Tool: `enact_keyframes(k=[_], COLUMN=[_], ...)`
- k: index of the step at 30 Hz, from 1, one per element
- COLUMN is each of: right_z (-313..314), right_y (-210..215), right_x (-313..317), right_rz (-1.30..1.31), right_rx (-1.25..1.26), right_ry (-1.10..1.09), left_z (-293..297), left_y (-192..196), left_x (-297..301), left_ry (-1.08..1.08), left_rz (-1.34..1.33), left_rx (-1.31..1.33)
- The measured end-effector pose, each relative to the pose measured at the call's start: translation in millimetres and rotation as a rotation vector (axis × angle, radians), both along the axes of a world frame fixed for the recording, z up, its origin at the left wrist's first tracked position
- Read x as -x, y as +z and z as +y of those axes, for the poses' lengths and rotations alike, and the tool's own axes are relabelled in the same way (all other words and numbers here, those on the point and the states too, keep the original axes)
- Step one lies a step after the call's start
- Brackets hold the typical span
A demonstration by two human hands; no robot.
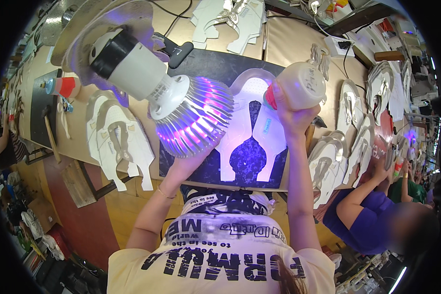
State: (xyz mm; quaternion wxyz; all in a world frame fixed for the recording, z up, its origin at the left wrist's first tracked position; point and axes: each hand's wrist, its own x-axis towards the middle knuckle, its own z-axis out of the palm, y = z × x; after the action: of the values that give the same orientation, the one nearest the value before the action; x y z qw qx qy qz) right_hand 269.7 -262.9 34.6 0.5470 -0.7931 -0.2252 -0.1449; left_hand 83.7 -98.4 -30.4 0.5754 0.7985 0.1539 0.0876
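Note:
My right hand (297,119) is wrapped round a whitish squeeze bottle (306,84) with a red band. The bottle is tilted over the right side of a white shoe upper (273,134), its nozzle end near the piece. This flat upper lies on a dark board (208,61) and has a split down its middle and a small pale blue label. My left hand (197,159) reaches in by the upper's left side. A large finned lamp (196,115) with purple light hangs above and hides its fingers.
Stacked white uppers lie left (113,132), right (328,157) and at the back (228,22). A hammer (51,134) and another red-banded bottle (66,86) sit at the far left. A co-worker in a purple top (355,220) works close by on the right.

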Motion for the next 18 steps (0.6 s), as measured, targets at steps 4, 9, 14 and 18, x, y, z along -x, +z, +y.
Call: enact_keyframes(k=[4,9,14,18], right_z=[-6.7,-7.9,-4.4,-11.4], right_y=[2.1,5.6,4.5,-9.3], right_x=[8.6,8.3,-5.6,-2.6], right_rz=[0.052,0.165,0.091,0.028], right_rx=[0.093,-0.082,-0.075,0.099], right_ry=[0.063,-0.037,-0.032,-0.030], left_z=[-1.8,-2.6,-2.3,-2.7], left_y=[9.1,17.2,17.0,8.2], left_x=[-3.2,-5.9,-5.8,-2.1], left_ry=[0.022,0.043,0.053,-0.030], left_rz=[0.002,0.029,0.044,-0.001], left_rx=[0.054,0.124,0.107,-0.048])
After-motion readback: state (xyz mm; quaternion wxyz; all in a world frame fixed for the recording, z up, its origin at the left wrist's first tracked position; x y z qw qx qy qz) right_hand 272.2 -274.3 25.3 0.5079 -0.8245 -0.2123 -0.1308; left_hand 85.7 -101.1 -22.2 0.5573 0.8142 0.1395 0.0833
